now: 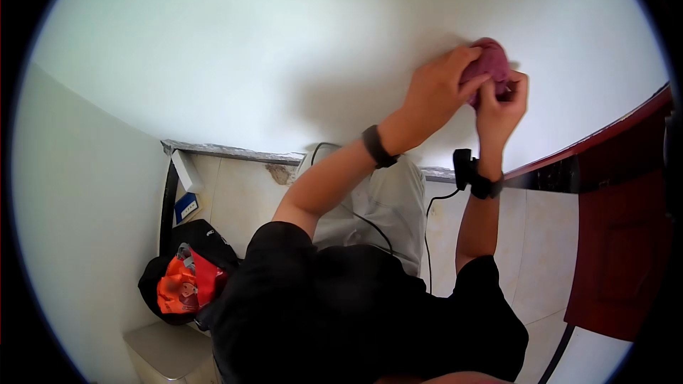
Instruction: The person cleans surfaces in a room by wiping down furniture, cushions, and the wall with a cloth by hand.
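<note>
A bunched mauve cloth (489, 62) is held up in front of the white wall (341, 43). My left hand (435, 92) grips it from the left, thumb and fingers closed on its side. From below, my right hand (501, 110) pinches its lower edge between bent fingers. Both hands are close together, and the cloth hides some fingertips. Whether the cloth touches the wall I cannot tell. Each wrist wears a dark band; a black device (464, 168) with a cable sits at the right one.
At left, a black bag (206, 238) lies beside an orange-red bag (186, 286), with a blue box (187, 206) and a white box (186, 172) along the wall. A dark red door (617, 256) stands at right. Black cables hang near my legs.
</note>
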### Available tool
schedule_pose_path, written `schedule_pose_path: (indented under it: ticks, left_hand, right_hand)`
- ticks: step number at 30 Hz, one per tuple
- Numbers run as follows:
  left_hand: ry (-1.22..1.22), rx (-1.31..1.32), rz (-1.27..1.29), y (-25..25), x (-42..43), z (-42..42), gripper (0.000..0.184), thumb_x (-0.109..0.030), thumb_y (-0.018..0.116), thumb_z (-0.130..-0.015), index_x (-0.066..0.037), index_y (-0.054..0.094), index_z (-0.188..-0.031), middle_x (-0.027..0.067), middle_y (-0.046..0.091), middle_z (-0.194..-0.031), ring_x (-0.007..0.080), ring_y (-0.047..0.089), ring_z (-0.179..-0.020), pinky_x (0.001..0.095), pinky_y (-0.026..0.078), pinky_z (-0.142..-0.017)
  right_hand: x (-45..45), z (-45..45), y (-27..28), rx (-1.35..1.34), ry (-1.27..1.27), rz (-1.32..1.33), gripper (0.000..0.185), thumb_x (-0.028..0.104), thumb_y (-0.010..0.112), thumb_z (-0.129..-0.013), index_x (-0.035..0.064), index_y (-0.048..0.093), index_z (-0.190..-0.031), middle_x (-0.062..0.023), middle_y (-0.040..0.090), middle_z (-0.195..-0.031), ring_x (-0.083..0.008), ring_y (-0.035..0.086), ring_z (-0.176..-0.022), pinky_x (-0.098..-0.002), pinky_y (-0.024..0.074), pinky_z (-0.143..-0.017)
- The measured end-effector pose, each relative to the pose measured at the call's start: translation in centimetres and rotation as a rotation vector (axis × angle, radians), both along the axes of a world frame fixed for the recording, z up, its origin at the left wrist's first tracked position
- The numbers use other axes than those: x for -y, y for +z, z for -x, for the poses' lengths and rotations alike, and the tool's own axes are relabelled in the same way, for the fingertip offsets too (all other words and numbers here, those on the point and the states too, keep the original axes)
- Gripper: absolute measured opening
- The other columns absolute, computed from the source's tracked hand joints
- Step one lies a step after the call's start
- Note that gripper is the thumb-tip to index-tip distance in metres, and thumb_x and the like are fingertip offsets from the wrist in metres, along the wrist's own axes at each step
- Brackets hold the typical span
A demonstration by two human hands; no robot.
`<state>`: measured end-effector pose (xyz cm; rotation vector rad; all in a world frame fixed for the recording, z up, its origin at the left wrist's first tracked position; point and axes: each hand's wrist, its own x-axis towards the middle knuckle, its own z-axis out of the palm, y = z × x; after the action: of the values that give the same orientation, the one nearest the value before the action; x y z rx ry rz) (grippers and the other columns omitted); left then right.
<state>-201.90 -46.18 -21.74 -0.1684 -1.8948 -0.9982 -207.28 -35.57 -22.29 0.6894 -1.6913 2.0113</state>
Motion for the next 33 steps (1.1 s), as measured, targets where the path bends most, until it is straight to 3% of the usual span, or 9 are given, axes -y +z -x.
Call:
schedule_pose_path:
  ticks: [3, 7, 13, 16, 18, 21, 27, 30, 33]
  left_hand:
    - [-0.030, -0.020, 0.031, -0.2, -0.9, 0.9, 0.036, -0.021, 0.074, -0.086, -0.006, 0.060, -0.115, 0.0132, 0.068, -0.092, 0.0311, 0.067, -0.080, 0.0373, 0.054, -0.069]
    - [-0.113, 0.167, 0.071, -3.7, -1.5, 0.4, 0.031, -0.022, 0.069, -0.089, -0.007, 0.061, -0.115, 0.0108, 0.069, -0.093, 0.0290, 0.067, -0.079, 0.0370, 0.053, -0.066]
    - [-0.123, 0.425, 0.048, -10.4, -0.8, -1.1, 0.030, -0.020, 0.067, -0.090, -0.009, 0.061, -0.117, 0.0100, 0.069, -0.098, 0.0296, 0.068, -0.082, 0.0377, 0.053, -0.068]
    - [0.022, 0.488, 0.087, -12.3, 0.9, -3.3, 0.032, -0.019, 0.068, -0.089, -0.008, 0.061, -0.118, 0.0100, 0.070, -0.101, 0.0300, 0.068, -0.086, 0.0378, 0.054, -0.071]
    - [0.091, 0.342, -0.002, -13.9, 2.3, -4.0, 0.035, -0.023, 0.068, -0.089, -0.011, 0.059, -0.121, 0.0094, 0.068, -0.097, 0.0291, 0.067, -0.081, 0.0386, 0.054, -0.067]
    - [0.146, 0.376, -0.109, -13.2, 4.7, -6.6, 0.039, -0.017, 0.072, -0.087, -0.009, 0.059, -0.123, 0.0116, 0.068, -0.099, 0.0293, 0.068, -0.081, 0.0364, 0.054, -0.068]
    - [0.270, 0.029, 0.150, -6.3, 4.9, -5.2, 0.034, -0.011, 0.070, -0.085, -0.008, 0.061, -0.118, 0.0106, 0.065, -0.099, 0.0284, 0.067, -0.077, 0.0355, 0.054, -0.063]
    - [0.296, 0.068, 0.278, -4.0, 2.7, -2.9, 0.034, -0.010, 0.068, -0.083, -0.011, 0.062, -0.116, 0.0094, 0.062, -0.095, 0.0264, 0.066, -0.072, 0.0367, 0.053, -0.058]
    - [0.142, 0.063, 0.307, -1.3, -0.2, -0.5, 0.039, -0.010, 0.069, -0.081, -0.009, 0.063, -0.119, 0.0098, 0.065, -0.098, 0.0255, 0.067, -0.077, 0.0335, 0.054, -0.059]
  right_hand:
    - [-1.5, 0.5, -0.2, 0.066, -0.003, -0.029, 0.016, -0.002, 0.064, -0.086, 0.0005, 0.053, -0.097, -0.0047, 0.059, -0.084, -0.0068, 0.055, -0.063, -0.0217, 0.0465, -0.053]
    - [-2.8, 2.8, -8.8, 0.084, -0.085, -0.019, 0.017, 0.000, 0.064, -0.087, -0.0003, 0.050, -0.098, -0.0047, 0.057, -0.089, -0.0069, 0.052, -0.064, -0.0219, 0.0462, -0.052]
    - [-2.0, -1.2, -12.4, 0.290, 0.015, -0.117, 0.013, -0.003, 0.061, -0.090, 0.0008, 0.049, -0.095, -0.0068, 0.062, -0.072, -0.0101, 0.059, -0.058, -0.0242, 0.0477, -0.050]
    - [-0.4, -2.5, -13.8, 0.310, 0.035, -0.244, 0.015, -0.001, 0.066, -0.086, 0.0010, 0.053, -0.094, -0.0059, 0.064, -0.073, -0.0103, 0.060, -0.057, -0.0251, 0.0482, -0.050]
    - [0.8, -2.0, -15.1, 0.283, 0.022, -0.399, 0.024, 0.009, 0.074, -0.078, 0.0027, 0.057, -0.094, -0.0090, 0.066, -0.076, -0.0138, 0.064, -0.068, -0.0300, 0.0525, -0.062]
    - [4.2, -3.8, -13.2, 0.262, 0.110, -0.389, 0.029, 0.011, 0.077, -0.075, 0.0037, 0.058, -0.095, -0.0103, 0.067, -0.076, -0.0160, 0.065, -0.069, -0.0302, 0.0526, -0.064]
    - [4.4, -3.8, -4.3, 0.277, 0.258, -0.344, 0.025, 0.008, 0.077, -0.073, 0.0013, 0.057, -0.087, -0.0076, 0.067, -0.067, -0.0127, 0.065, -0.055, -0.0270, 0.0517, -0.052]
    - [1.9, -2.1, -1.5, 0.145, 0.162, -0.254, 0.021, 0.001, 0.073, -0.074, 0.0013, 0.054, -0.083, -0.0064, 0.065, -0.062, -0.0116, 0.063, -0.048, -0.0263, 0.0492, -0.043]
    - [-1.0, 1.0, -2.8, 0.014, -0.021, -0.171, 0.020, -0.002, 0.069, -0.078, 0.0024, 0.053, -0.089, -0.0021, 0.059, -0.072, -0.0063, 0.056, -0.061, -0.0218, 0.0454, -0.052]
